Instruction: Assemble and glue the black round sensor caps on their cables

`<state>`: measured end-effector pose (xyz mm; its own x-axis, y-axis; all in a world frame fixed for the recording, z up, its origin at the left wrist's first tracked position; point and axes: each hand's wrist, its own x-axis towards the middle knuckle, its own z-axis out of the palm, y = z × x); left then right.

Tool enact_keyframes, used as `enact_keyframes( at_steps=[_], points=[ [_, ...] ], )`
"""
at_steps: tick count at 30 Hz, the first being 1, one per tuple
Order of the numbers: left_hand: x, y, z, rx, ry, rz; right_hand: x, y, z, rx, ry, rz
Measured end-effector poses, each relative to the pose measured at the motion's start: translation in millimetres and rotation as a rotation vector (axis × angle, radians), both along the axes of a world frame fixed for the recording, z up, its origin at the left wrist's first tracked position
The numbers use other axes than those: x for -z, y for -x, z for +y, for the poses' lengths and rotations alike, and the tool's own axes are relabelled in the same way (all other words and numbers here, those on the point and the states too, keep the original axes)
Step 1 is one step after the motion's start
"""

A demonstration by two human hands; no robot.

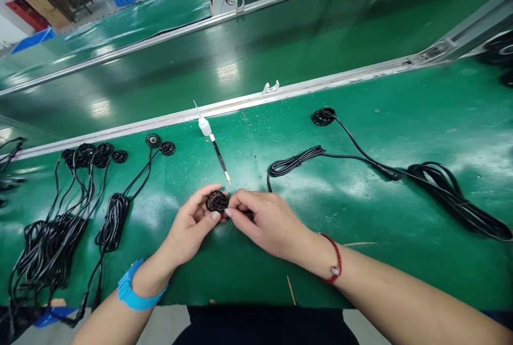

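Between thumb and fingers, my left hand holds a small round black part with an open, wired inside. My right hand pinches at the part's right side, where a black cable runs under the fingers; what exactly the fingertips grip is partly hidden. A bundled black cable lies just beyond my right hand and passes beneath it. Ahead of both hands, a thin black brush-like tool lies on the green table, its pale tip toward me. A small white bottle with a needle nozzle lies at its far end.
Several coiled black cables with round ends pile up at the left, with another bundle beside them. A round-ended cable and a large coil lie at right. A metal rail edges the table. Thin sticks lie near the front.
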<state>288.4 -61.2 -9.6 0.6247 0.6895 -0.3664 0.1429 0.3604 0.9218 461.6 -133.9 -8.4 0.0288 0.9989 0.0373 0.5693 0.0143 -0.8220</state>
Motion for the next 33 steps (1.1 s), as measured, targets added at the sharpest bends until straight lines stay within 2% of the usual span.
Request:
enact_keyframes(
  at_steps=[7, 18, 24, 33],
  points=[
    [2.5, 1.5, -0.8, 0.011, -0.029, -0.004, -2.0, -1.4, -0.6, -0.012, 0.063, 0.056],
    [-0.9, 2.8, -0.9, 0.062, 0.054, -0.01, -3.3, -1.0, 1.2, 0.013, 0.088, 0.192],
    [-2.5, 2.6, -1.5, 0.075, 0.05, -0.013, -1.0, 1.7, 0.2, 0.049, 0.144, 0.183],
    [-0.3, 1.2, -2.2, 0.058, 0.054, -0.063, 0.2, 5.8, 0.2, 0.13, 0.146, 0.159]
  ],
)
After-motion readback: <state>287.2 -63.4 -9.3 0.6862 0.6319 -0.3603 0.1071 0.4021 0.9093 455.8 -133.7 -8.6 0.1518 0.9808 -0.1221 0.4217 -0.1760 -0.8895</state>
